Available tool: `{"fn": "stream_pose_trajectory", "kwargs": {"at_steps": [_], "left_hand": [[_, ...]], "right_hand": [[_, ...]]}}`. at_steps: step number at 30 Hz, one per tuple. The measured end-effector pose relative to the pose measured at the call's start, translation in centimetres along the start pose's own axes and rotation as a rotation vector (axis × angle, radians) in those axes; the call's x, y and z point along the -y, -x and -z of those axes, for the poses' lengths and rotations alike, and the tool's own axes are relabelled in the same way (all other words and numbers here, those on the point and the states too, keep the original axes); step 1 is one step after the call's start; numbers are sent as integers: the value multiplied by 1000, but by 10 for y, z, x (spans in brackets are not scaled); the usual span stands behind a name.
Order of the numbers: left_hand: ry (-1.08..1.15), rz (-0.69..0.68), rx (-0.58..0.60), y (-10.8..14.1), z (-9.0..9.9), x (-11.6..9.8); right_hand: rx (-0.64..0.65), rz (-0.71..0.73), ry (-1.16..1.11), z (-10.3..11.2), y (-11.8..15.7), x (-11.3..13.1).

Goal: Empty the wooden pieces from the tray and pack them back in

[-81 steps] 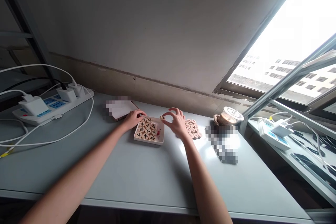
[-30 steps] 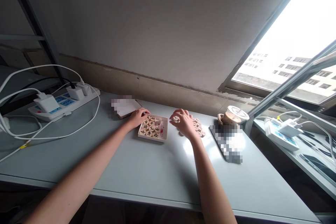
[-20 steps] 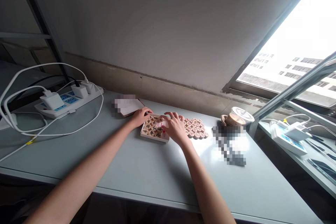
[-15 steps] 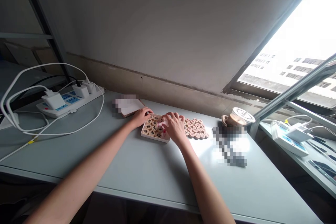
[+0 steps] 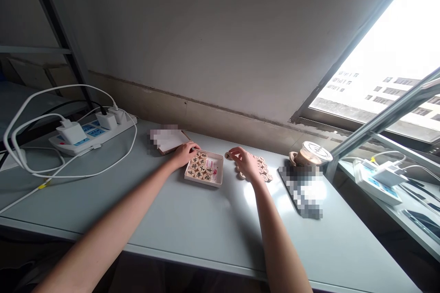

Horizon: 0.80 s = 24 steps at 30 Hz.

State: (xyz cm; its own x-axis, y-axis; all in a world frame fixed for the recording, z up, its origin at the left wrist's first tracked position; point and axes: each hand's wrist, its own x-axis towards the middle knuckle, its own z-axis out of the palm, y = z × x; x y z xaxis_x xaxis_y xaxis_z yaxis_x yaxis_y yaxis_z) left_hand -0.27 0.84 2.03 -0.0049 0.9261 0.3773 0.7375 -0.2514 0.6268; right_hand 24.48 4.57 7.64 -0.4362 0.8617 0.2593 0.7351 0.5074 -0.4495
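Note:
A shallow white box (image 5: 220, 170) stands on the desk, its left part filled with round wooden Chinese chess pieces (image 5: 202, 168) with dark characters. Bare box floor with red print shows on its right side. My left hand (image 5: 184, 154) grips the box at its far left corner, fingers curled at the rim. To the right of the box, my right hand (image 5: 245, 162) pinches a single Chinese chess piece (image 5: 228, 156) at its fingertips. Beneath and beyond that hand lies a cluster of loose Chinese chess pieces (image 5: 264, 170), partly hidden by it.
Behind my left hand lies an open box lid (image 5: 173, 142), partly blurred. A lidded drink cup (image 5: 311, 153) and a blurred dark flat object (image 5: 292, 192) are at the right. On the left sits a power strip (image 5: 92, 133) with looping white cables. A wall backs the desk (image 5: 165, 224).
My right hand has moved right, from over the box to the loose pieces, and a piece now shows at its fingertips. The box's right side is uncovered. My left hand stays put.

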Motion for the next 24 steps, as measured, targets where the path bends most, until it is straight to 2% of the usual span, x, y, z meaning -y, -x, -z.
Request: {"fn": "stream_pose_trajectory", "kwargs": {"at_steps": [5,8,12,18,21,24], "left_hand": [[0,6,3,1,1,-2],[-6,9,-3,1,1,-2],[-11,9,-1,1,0,-1],[-18,2,-1,0,1,-1],[-17,-4,-3,0,1,-1],[-8,5,-3,0,1,-1]], "right_hand": [[45,2,241,4,3,-10],[52,19,266,1,3,-7],[-4,16,318,-1,2,-6],[26,70,363,-7,3,-14],[18,37,343,-4,3,-14],[65,72,174,1,4,-4]]}}
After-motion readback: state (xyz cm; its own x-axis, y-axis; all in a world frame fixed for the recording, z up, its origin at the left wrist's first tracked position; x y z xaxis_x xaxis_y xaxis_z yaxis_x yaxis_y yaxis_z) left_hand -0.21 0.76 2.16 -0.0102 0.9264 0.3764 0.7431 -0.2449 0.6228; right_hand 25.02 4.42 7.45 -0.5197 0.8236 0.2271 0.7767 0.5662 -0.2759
